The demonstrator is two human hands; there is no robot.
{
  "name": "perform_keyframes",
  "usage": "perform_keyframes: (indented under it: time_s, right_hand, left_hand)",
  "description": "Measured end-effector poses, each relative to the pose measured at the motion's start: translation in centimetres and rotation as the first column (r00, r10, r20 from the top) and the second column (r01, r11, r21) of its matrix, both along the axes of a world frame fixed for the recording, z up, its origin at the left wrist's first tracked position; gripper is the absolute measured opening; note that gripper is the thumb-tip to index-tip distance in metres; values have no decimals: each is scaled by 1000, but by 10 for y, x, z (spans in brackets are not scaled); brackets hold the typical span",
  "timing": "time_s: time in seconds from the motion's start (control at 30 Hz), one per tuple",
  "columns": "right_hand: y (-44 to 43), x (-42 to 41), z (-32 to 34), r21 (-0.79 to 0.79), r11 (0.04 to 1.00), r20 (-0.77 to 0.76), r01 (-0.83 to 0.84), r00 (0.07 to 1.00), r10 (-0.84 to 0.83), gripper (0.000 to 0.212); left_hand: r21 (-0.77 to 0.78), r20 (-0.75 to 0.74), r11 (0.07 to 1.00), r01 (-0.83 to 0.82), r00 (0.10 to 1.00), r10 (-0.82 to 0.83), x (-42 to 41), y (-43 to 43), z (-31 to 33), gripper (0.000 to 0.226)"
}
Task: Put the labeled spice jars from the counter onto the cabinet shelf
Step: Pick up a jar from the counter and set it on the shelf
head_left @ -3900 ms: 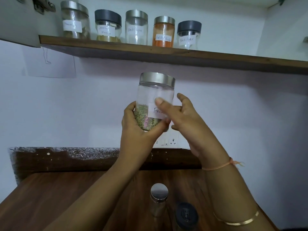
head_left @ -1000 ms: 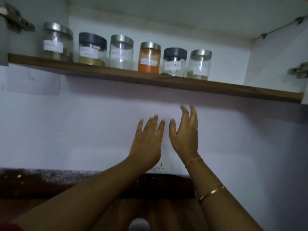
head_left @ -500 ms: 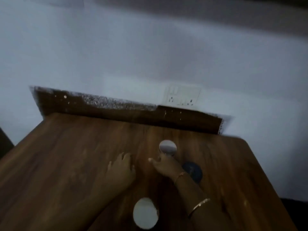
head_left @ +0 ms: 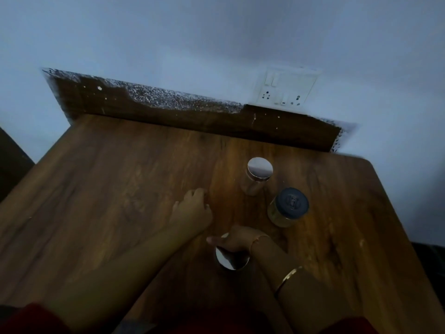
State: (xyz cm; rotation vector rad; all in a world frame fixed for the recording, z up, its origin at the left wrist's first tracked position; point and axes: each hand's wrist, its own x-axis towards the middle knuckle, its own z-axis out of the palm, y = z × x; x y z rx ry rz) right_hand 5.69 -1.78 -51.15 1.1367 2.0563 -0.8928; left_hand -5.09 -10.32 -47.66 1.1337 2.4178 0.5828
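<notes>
Dim, soft frame, so the jar labels can't be read. The near silver-lid jar shows only its lid; the far part of the lid is under the right hand and the body is hidden from this angle. Both forearms are cut off at the bottom edge, by the red sleeves.

Three jars stand on the desk, right of centre:
- the far silver-lid jar, glass body faint, contents unclear
- the dark-lid jar just right of it and nearer, with something yellowish inside
- the near silver-lid jar, closest to the camera

Behind them are a dark backsplash strip and a switch plate on the wall.

The right hand sits on that near lid with the thumb out to the left. The fingers are tucked out of sight, so I can't tell whether they grip it. There is a gold bangle on the forearm. The left hand holds nothing — loosely bent fingertips rest on the desk, apart from all the jars.
</notes>
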Motion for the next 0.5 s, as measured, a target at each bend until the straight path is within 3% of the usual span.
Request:
perform_keyframes:
  time_s: [0.13, 0.27, 0.4, 0.5]
  right_hand:
    - [-2, 6, -6, 59, 991, -61, 119, 991, -116, 86]
    - [3, 14, 0, 73, 966, -160, 249, 959, -235, 95]
    - [11, 18, 31, 153, 962, -300, 224, 939, -171, 87]
    - [14, 19, 66, 181, 954, -519, 240, 847, -115, 67]
  left_hand:
    - [-5, 2, 999, 45, 999, -45, 2, -9, -8, 44]
    - [37, 139, 997, 64, 988, -69, 0, -8, -17, 45]
    - [159, 301, 987, 2, 952, -51, -8, 0, -15, 38]
    - [267, 412, 960, -81, 910, -38, -15, 7, -5, 30]
